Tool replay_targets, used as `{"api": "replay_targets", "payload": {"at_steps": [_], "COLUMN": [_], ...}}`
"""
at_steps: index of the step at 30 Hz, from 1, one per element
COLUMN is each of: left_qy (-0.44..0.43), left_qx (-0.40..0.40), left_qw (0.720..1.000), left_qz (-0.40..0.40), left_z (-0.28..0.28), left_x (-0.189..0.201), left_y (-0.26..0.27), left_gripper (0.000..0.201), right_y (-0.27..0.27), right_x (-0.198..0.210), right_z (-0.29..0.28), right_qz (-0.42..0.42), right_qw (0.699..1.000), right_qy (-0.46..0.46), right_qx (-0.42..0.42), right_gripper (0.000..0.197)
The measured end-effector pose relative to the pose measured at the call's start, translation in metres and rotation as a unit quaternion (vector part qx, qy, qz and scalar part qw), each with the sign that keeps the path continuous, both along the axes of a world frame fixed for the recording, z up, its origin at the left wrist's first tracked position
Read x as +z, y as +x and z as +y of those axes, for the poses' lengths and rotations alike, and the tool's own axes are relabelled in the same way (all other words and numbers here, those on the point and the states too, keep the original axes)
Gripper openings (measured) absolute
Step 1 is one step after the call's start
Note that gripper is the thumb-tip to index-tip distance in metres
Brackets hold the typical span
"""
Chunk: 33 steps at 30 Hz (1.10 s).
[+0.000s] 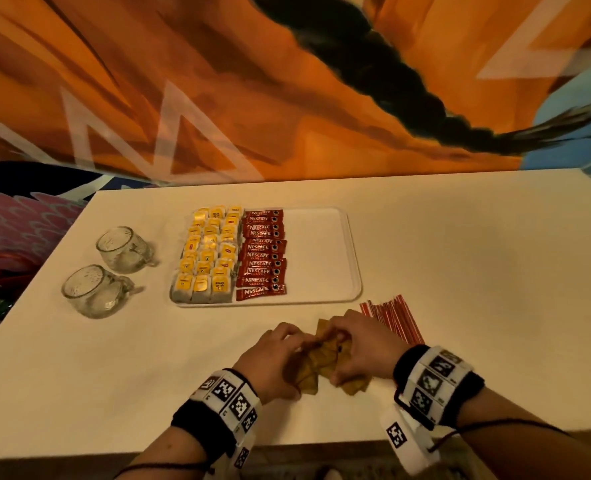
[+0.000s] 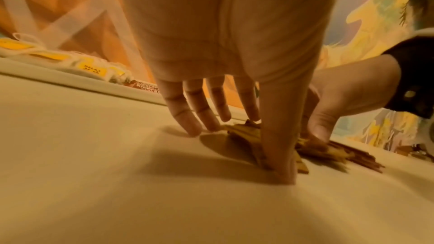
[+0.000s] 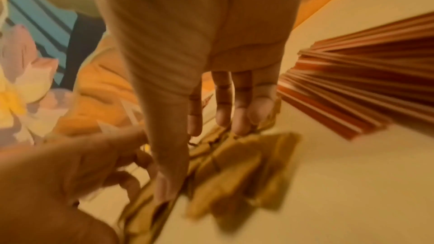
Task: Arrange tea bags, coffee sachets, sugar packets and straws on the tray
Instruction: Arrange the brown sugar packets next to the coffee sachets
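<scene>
Both hands gather a loose heap of brown sugar packets (image 1: 325, 355) on the white table (image 1: 460, 271), just short of the tray (image 1: 321, 258).

The left hand (image 1: 273, 355) has its fingers curled down on the pile's left side and its thumb pressed along the packets; the right hand (image 1: 363, 348) closes over the right side, fingertips (image 3: 239, 123) on the packets — both grasping at the heap, none lifted clear. Red-and-white straws (image 1: 391, 318) lie fanned just beyond the right hand, touching the table. Ahead of the hands, the tray carries yellow-tagged tea bags (image 1: 207, 254) in its left part and red Nescafe coffee sachets (image 1: 261, 254) in a column beside them. Two glass cups (image 1: 110, 268) stand well left of the left hand.
</scene>
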<state>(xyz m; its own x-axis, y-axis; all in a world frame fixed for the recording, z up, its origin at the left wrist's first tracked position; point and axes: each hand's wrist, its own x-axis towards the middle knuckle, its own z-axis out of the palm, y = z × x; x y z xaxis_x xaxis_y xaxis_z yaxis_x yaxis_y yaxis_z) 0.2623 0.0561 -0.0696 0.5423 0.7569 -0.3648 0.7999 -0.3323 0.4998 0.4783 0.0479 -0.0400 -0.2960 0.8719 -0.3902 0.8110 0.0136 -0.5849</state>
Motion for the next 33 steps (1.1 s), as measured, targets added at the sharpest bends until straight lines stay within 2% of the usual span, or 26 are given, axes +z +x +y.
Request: {"api": "replay_targets", "payload": {"at_steps": [3, 8, 15, 18, 21, 23, 24, 28, 30, 33], "left_qy": [0.006, 0.029, 0.025, 0.004, -0.001, -0.025, -0.051, -0.169, -0.216, -0.278], "left_qx": [-0.001, 0.021, 0.082, 0.135, 0.193, 0.242, 0.272, 0.366, 0.363, 0.336], "left_qw": [1.0, 0.999, 0.996, 0.99, 0.974, 0.954, 0.936, 0.828, 0.794, 0.76], "left_qz": [0.009, 0.006, 0.003, -0.049, -0.118, -0.174, -0.22, -0.391, -0.437, -0.482], "left_z": [-0.003, -0.006, 0.0, 0.002, 0.006, 0.009, 0.01, 0.019, 0.022, 0.024], "left_x": [0.001, 0.003, 0.01, 0.01, 0.016, 0.022, 0.025, 0.033, 0.038, 0.05], "left_y": [0.007, 0.016, 0.024, 0.021, 0.01, 0.003, -0.002, -0.019, -0.023, -0.022], "left_gripper": [0.085, 0.066, 0.041, 0.04, 0.035, 0.031, 0.03, 0.037, 0.039, 0.033], "right_y": [-0.003, -0.003, -0.002, -0.001, 0.0, 0.002, 0.003, 0.002, -0.006, -0.025], "right_x": [-0.01, -0.016, -0.025, -0.024, -0.02, -0.016, -0.012, 0.01, 0.023, 0.035], "right_z": [0.0, 0.002, 0.001, 0.004, 0.008, 0.012, 0.015, 0.023, 0.025, 0.03], "right_qz": [-0.005, 0.002, 0.02, 0.028, 0.083, 0.123, 0.138, 0.261, 0.322, 0.351], "right_qw": [1.0, 0.998, 0.995, 0.996, 0.994, 0.988, 0.985, 0.952, 0.933, 0.926], "right_qy": [0.01, 0.047, 0.096, 0.087, 0.066, 0.048, 0.042, -0.046, -0.089, -0.116], "right_qx": [0.024, 0.038, 0.011, 0.002, -0.038, -0.076, -0.094, -0.149, -0.132, -0.079], "right_gripper": [0.068, 0.057, 0.025, 0.019, 0.016, 0.012, 0.012, 0.015, 0.018, 0.022]}}
